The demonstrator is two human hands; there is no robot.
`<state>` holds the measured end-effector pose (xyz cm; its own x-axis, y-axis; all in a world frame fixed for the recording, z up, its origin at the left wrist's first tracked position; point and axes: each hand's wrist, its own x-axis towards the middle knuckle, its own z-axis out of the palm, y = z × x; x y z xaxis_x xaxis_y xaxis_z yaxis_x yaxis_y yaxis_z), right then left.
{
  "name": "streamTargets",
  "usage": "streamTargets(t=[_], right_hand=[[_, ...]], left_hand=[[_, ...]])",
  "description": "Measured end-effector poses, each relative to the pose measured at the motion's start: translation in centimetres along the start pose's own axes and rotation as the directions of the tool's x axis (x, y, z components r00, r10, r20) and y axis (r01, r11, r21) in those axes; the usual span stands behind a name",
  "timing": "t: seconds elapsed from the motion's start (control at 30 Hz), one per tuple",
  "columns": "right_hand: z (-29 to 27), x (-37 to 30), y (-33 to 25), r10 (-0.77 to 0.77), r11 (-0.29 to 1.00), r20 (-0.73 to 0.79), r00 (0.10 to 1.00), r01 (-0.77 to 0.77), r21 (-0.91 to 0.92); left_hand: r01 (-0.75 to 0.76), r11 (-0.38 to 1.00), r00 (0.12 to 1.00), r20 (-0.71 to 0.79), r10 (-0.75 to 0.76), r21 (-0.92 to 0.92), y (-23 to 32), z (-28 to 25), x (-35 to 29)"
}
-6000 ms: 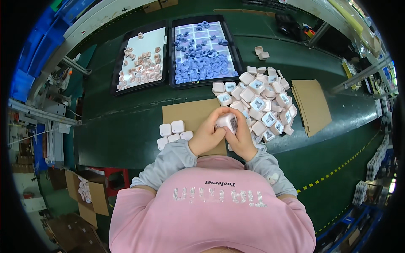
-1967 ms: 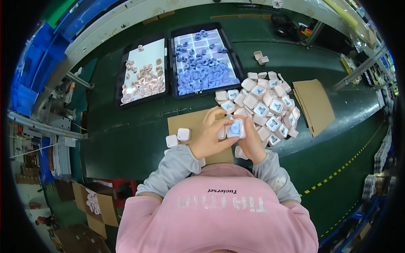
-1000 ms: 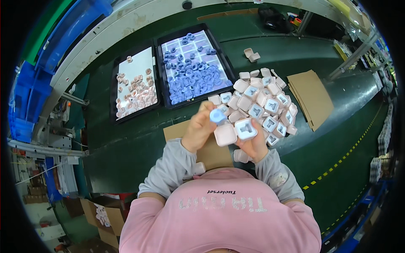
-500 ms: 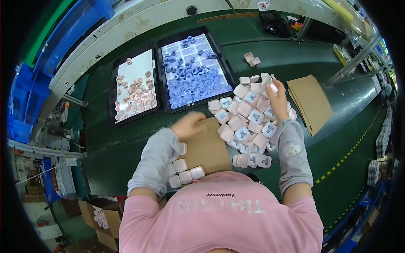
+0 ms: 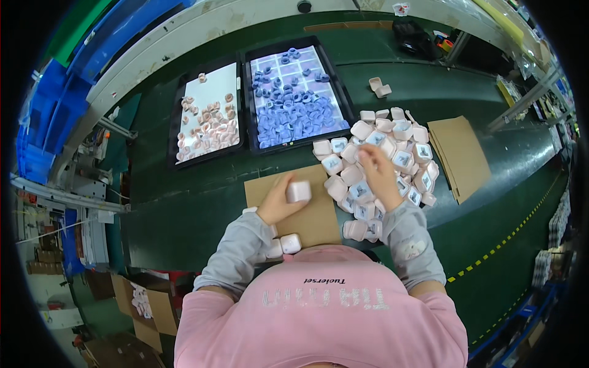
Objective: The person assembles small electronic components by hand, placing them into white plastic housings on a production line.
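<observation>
My left hand [image 5: 279,202] is closed around a small pale pink ring box [image 5: 299,191], shut-lidded, above a brown cardboard sheet [image 5: 319,211]. Just over the pile of similar ring boxes [image 5: 352,176] is my right hand [image 5: 380,176], its fingers curled together; what they hold, if anything, I cannot make out. Some boxes in the pile show a pale top face with a small grey print. Several closed boxes [image 5: 290,243] sit by my left forearm at the cardboard's near edge, partly hidden by the sleeve.
Beyond the cardboard lie a black tray [image 5: 242,132] of small pink pieces and another black tray [image 5: 348,113] of blue ones. An open ring box [image 5: 381,89] rests apart at the back. Folded cardboard [image 5: 463,156] lies right of the pile. An open carton [image 5: 161,310] stands lower left.
My left hand now has a ring box in it. My right hand has come from the pile's far side toward me and to the left. The whole view has shifted slightly.
</observation>
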<state>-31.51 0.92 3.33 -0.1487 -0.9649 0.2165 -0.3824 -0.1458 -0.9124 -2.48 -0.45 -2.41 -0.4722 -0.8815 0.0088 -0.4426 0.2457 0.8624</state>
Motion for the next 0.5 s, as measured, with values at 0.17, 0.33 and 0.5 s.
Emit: streamTargets(t=[0.17, 0.33, 0.5], right_hand=[[2.3, -4.9, -5.7, 0.241, 0.664, 0.468, 0.85, -0.496, 0.559], [1.6, -5.7, -7.3, 0.252, 0.669, 0.376, 0.892, -0.441, 0.598], [2.2, -6.8, -8.0, 0.247, 0.625, 0.257, 0.934, -0.356, 0.695]], left_hand=[[-0.308, 0.902, 0.951, -0.062, 0.304, -0.304, 11.3, 0.7, 1.7], [-0.343, 0.883, 0.928, 0.028, 0.371, -0.321, 13.1, 0.6, 1.3], [-0.317, 0.874, 0.927, 0.075, 0.367, -0.368, 14.4, 1.9, 0.2]])
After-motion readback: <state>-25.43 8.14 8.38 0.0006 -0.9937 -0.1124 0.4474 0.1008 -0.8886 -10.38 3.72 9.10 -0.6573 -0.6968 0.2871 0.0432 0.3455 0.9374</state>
